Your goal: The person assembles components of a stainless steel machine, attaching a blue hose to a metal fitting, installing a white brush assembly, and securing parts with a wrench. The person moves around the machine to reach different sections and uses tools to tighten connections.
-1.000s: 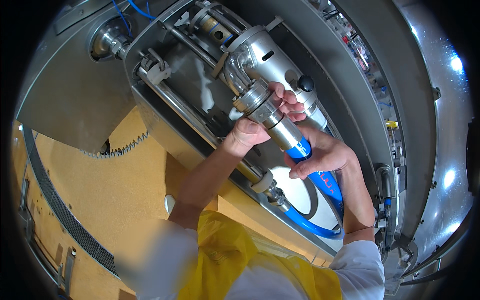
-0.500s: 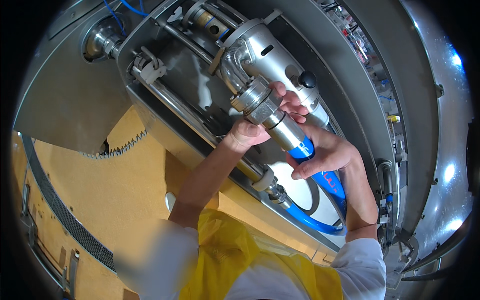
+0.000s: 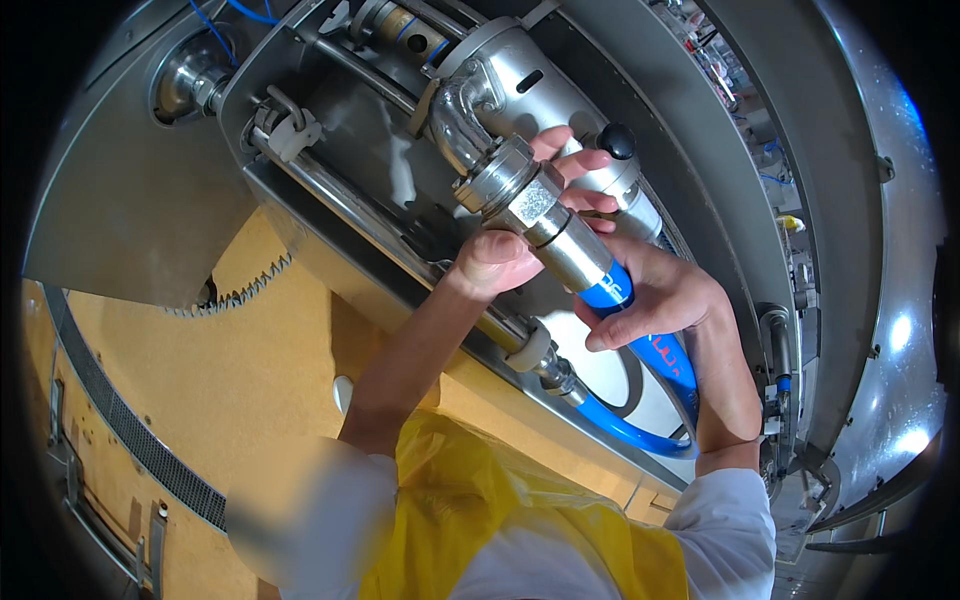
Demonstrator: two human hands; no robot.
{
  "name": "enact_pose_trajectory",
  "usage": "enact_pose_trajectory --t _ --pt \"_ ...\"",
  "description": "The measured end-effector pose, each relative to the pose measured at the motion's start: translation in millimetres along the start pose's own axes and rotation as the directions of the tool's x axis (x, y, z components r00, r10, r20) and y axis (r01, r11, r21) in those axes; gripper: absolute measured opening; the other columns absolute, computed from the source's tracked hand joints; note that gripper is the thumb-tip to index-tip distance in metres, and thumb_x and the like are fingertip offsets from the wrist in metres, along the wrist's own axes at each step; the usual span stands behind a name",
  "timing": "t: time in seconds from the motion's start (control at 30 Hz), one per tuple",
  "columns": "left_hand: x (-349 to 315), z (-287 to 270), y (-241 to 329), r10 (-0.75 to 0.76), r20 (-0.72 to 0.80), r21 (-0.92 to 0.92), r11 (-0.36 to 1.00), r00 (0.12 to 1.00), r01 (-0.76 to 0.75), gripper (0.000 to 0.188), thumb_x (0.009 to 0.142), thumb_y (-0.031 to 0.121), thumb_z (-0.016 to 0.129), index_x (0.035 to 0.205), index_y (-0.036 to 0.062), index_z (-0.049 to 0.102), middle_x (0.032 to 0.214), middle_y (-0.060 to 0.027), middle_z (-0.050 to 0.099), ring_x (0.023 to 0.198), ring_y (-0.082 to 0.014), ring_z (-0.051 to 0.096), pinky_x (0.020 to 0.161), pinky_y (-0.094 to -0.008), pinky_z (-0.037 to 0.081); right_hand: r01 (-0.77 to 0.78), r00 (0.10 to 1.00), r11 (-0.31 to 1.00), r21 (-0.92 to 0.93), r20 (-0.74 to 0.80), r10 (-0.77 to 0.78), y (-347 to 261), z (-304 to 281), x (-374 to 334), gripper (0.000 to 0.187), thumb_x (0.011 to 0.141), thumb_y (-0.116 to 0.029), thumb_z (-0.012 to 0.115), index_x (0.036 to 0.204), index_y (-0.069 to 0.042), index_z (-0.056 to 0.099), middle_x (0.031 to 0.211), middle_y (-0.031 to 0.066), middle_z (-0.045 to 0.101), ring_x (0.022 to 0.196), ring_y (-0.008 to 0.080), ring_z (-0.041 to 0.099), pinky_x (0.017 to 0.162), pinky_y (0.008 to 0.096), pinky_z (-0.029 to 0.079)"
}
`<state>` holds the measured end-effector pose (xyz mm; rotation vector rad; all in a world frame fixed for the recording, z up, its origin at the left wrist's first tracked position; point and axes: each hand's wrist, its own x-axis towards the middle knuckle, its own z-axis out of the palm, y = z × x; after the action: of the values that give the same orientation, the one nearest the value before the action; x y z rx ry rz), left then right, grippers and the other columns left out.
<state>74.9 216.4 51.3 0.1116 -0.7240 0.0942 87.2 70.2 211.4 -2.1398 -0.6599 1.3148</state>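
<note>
A blue hose point(image 3: 655, 360) ends in a steel sleeve and a hex coupling nut point(image 3: 535, 205), which meets a curved steel elbow pipe point(image 3: 462, 125) on the machine. My left hand point(image 3: 497, 262) cups the hose coupling from below; its thumb shows on the near side, and its fingers come out spread on the far side. My right hand point(image 3: 670, 295) is wrapped round the blue hose just below the sleeve, thumb on top, with its other fingers mostly hidden behind the hose. Beside the elbow lies a steel cylinder point(image 3: 540, 95) with a black knob point(image 3: 617, 141).
The steel trough point(image 3: 350, 265) surrounds the cylinder and a long rod. The hose loops back to a lower fitting point(image 3: 553, 377) beside a white ring point(image 3: 530, 350). A coiled cable point(image 3: 245, 293) hangs at left above the yellowish floor point(image 3: 265, 380). A curved floor grate point(image 3: 140, 440) runs at lower left.
The fingers of my left hand have straightened and spread apart behind the coupling. My right hand keeps its hold on the hose. The whole view has shifted slightly.
</note>
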Motion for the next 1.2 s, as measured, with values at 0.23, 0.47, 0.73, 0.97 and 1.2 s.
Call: enact_pose_trajectory --t 0.23,0.47,0.73,0.97,1.2 --pt "-8 8 -11 0.053 -0.102 -0.078 0.995 0.993 -0.061 0.065 0.081 0.028 0.071 0.138 0.0140 0.044 0.112 -0.0023 0.053 0.109 -0.0212 0.060 0.110 -0.0450 0.043 0.015 0.999 0.999 0.031 0.039 -0.016 1 -2 2 0.054 0.071 -0.011 0.093 0.112 -0.002 0.059 0.091 0.0043 0.069 0.083 0.0134 0.066 0.076 0.0290 0.055" --pt "-12 3 -8 0.018 -0.079 0.018 1.000 0.997 -0.017 0.074 0.087 0.044 0.078 0.144 0.0134 0.041 0.145 -0.0083 0.050 0.130 -0.0278 0.057 0.114 -0.0538 0.045 -0.015 0.999 1.000 -0.021 0.029 0.015 4 -2 0 0.058 0.069 -0.015 0.095 0.113 -0.003 0.059 0.092 0.0041 0.070 0.084 0.0129 0.066 0.077 0.0295 0.055" --pt "1 -15 -8 0.073 0.064 -0.121 0.991 0.995 -0.065 0.078 0.075 0.042 0.083 0.140 0.0155 0.047 0.120 -0.0023 0.053 0.106 -0.0211 0.064 0.106 -0.0474 0.046 -0.009 0.999 0.999 -0.044 0.038 0.010 8 -3 4 0.057 0.070 -0.016 0.095 0.112 -0.003 0.059 0.090 0.0040 0.070 0.082 0.0127 0.066 0.076 0.0294 0.055" --pt "-6 23 -1 0.062 -0.271 -0.016 0.997 0.961 -0.069 0.054 0.081 0.036 0.069 0.127 0.0126 0.055 0.113 -0.0047 0.055 0.095 -0.0200 0.061 0.100 -0.0448 0.048 0.018 0.998 1.000 -0.019 0.068 -0.017 7 -4 1 0.053 0.070 -0.017 0.095 0.108 -0.005 0.059 0.090 0.0027 0.069 0.084 0.0130 0.066 0.077 0.0293 0.054" --pt "-26 24 23 -0.082 -0.397 0.293 0.932 0.914 0.211 0.063 0.098 0.049 0.060 0.143 0.0071 0.049 0.142 -0.0149 0.058 0.129 -0.0341 0.059 0.112 -0.0530 0.045 0.015 0.790 0.680 -0.733 -0.408 -0.457 -17 39 -24 0.064 0.075 -0.022 0.088 0.130 -0.002 0.060 0.104 0.0155 0.069 0.092 0.0274 0.067 0.086 0.0388 0.055"
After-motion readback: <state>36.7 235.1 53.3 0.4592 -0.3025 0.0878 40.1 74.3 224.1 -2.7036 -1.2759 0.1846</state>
